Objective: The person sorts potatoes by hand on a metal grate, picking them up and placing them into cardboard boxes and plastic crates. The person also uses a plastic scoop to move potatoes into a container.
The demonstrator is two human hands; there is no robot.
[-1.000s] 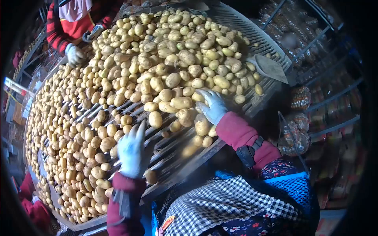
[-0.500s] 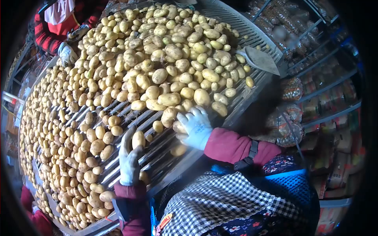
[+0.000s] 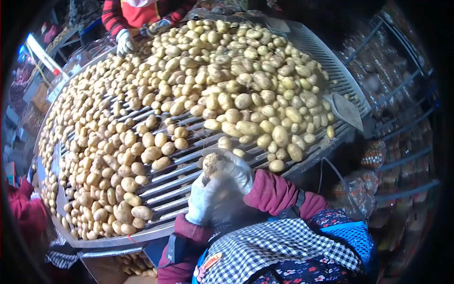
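My hands, in white gloves, are close together above the near edge of the slatted table [image 3: 175, 182]. A potato with a dark, dirty patch [image 3: 210, 164] is held between them. My left hand [image 3: 200, 199] grips it from below. The fingers of my right hand [image 3: 235, 171] curl around its upper right side; some of them are blurred. Just beyond my hands, a loose potato [image 3: 224, 142] lies on the slats. A large heap of potatoes [image 3: 222, 71] spreads over the far half, and another pile [image 3: 113, 175] covers the left side.
Across the table is a co-worker's gloved hand [image 3: 125, 42] beside the heap. Another person's red sleeve [image 3: 26, 208] shows at the left edge. A metal scoop [image 3: 346, 111] lies at the right. Below the front edge, a box [image 3: 101, 267] holds potatoes. Filled bags [image 3: 354, 187] stand by racks.
My hands have come together around a potato; before, they were apart over the slats. The view has swung left, so the table appears farther right. The co-worker's hand remains by the heap.
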